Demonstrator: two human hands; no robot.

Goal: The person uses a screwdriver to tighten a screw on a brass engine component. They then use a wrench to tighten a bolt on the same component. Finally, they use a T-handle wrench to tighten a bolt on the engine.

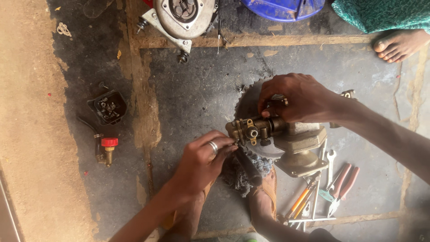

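Observation:
My right hand (299, 97) grips the top of a brass-coloured metal pump or carburettor-like part (257, 129) that rests on a heavier metal housing (301, 150). My left hand (204, 159), wearing a ring, pinches at the left end of that brass part, with a dark-handled tool (248, 168) under its fingers. A toothed sprocket (245, 101) lies flat beneath the housing. A grey-blue rag (257, 166) sits below the part, near my feet.
Pliers (342, 183), a spanner (330, 163) and screwdrivers (301, 201) lie at the lower right. A black tray of small screws (108, 106) and a red-capped brass valve (107, 148) sit left. A round engine cover (181, 18), blue container (282, 9) and another person's bare foot (398, 45) are at the top.

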